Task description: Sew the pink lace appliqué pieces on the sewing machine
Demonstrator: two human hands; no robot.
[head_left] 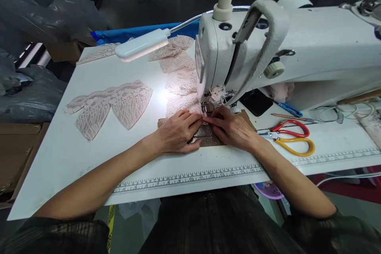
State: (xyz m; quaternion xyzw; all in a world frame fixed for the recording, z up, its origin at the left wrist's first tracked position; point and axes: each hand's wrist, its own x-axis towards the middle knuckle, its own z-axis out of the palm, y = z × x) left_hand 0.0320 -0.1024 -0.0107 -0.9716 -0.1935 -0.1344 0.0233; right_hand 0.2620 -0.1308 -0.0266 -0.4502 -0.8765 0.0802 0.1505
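Pale pink lace fabric (181, 81) runs in gathered folds toward the needle area of a white sewing machine (212, 51). My left hand (180, 131) has its fingers bent together on the lace edge, just left of the presser foot (207, 107). From the other side, my right hand (232, 129) pinches the same edge, its fingertips almost meeting the left ones. Beneath both hands lies a brown plate (212, 141) around the machine's bed. The lace between my fingertips is mostly hidden.
A cut lace piece (131, 105) lies flat at left. Right of my hand are scissors (293, 133) with red and yellow handles, a black phone-like object (256, 101), blue snips (288, 109) and a pencil (291, 118). A lit lamp (143, 45) hangs over the table (56, 158).
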